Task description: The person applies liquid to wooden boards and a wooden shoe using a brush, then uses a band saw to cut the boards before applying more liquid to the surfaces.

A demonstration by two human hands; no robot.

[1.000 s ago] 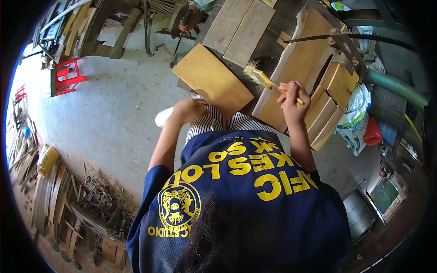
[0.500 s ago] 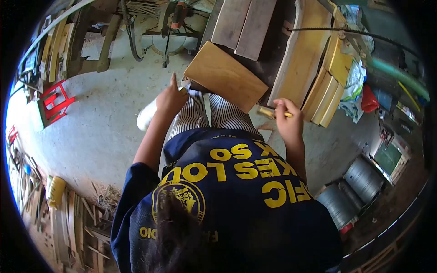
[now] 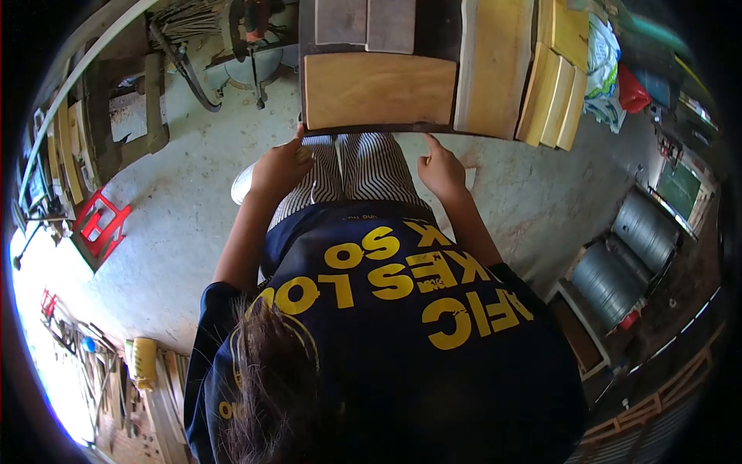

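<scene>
Golden-brown wood forms the rectangular board (image 3: 379, 91) that lies flat on the near end of a dark table (image 3: 438, 35), its long side running roughly parallel to the front edge, directly before the person. Both hands are at that edge, one toward each end of the board. The left hand (image 3: 282, 165) is by the table's left corner with its index finger stretched forward and the other fingers curled in; the pictures do not let me tell whether those fingers close on anything. Toward the board's right end, the right hand (image 3: 442, 170) points its index finger at the table's edge, the remaining fingers folded under, and what they may hold is hidden too. Whether either fingertip actually touches the table or the board is unclear. Two greyish-brown planks (image 3: 390, 25) lie side by side just beyond the board, and to its right is a longer slab (image 3: 496, 66) with a pale, slightly wavy left border. Further right, yellowish wooden pieces (image 3: 549, 97) rest close together, near a plastic bag (image 3: 603, 62). Striped trousers (image 3: 375, 166) show below the table edge, under a navy shirt (image 3: 379, 379) with yellow lettering. On the floor at left stands a red stool (image 3: 103, 226); metal drums (image 3: 609, 282) lie at right.
</scene>
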